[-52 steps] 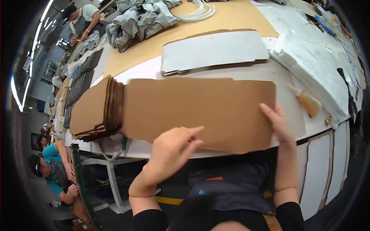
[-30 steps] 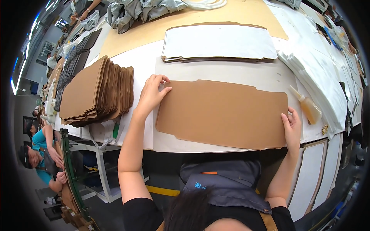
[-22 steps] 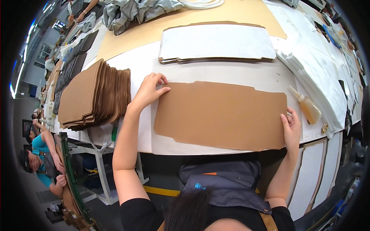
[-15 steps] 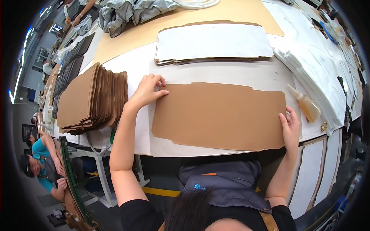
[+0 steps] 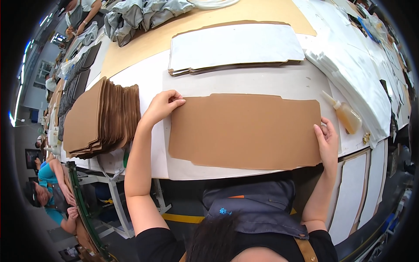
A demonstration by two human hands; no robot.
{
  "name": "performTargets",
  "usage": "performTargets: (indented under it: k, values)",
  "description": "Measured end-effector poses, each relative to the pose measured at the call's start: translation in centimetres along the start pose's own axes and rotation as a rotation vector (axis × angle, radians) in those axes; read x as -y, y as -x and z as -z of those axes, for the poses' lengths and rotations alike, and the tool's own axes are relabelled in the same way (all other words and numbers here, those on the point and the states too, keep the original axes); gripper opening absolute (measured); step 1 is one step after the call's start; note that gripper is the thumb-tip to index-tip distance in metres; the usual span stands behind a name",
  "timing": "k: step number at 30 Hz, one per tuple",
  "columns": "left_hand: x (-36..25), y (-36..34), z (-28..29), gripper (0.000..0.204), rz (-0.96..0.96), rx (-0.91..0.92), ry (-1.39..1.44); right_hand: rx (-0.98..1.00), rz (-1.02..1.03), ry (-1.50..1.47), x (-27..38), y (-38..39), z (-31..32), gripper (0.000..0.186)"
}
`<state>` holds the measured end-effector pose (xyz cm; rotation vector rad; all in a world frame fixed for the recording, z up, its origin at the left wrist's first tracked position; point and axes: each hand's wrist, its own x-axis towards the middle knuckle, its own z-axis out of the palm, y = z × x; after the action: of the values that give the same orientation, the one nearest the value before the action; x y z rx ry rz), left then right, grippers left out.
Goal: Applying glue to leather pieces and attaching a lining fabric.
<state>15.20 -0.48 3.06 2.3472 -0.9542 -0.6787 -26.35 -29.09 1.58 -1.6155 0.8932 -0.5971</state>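
A big white table (image 5: 153, 72) takes up most of the space. Across its far side is a wide tan sheet (image 5: 262, 11). The brown card (image 5: 246, 131) is the next big thing. It is flat and long, and it is right in front of the person, close to the near edge of the table. Its long way runs from side to side, from one hand to the other. I cannot tell if it is resting flat or lifted a tiny bit.

Past the card is a pile with a white top (image 5: 238, 46), which lies nearly the same way. On the right is a heap of white cloth (image 5: 358, 87). On the left is a tall stack of brown pieces (image 5: 98, 120), just beside the left arm.

The left hand (image 5: 172, 101) has its thumb and fingers close together at the card's far left corner, so the card lies to its right and toward the person. The right hand (image 5: 322, 125) is at the card's right end, thumb on top and fingers bent around the edge, so the card lies to its left. Both hands touch the card, but the right one is nearer the person.

Near the right hand is a bottle (image 5: 349, 118) with yellowish stuff. Tiny gold bits (image 5: 366, 138) sit just beside it.
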Motion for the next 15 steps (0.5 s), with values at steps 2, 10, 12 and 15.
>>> performTargets:
  k: [2,10,12,15]
  values:
    - [0.4,-0.3,0.1,0.022,0.005,0.022,0.015,-0.003,-0.001,0.012,-0.1,0.0,0.0,0.031]
    - [0.4,-0.6,0.1,0.022,-0.035,0.012,-0.002,-0.032,0.002,-0.001,0.0,0.2,-0.1,0.031]
    - [0.3,-0.2,0.0,0.022,-0.036,-0.001,0.043,-0.038,-0.005,-0.007,0.3,0.2,-0.4,0.031]
    - [0.0,0.4,0.2,0.021,-0.058,-0.008,0.102,-0.044,-0.011,-0.013,0.4,0.2,-0.5,0.031]
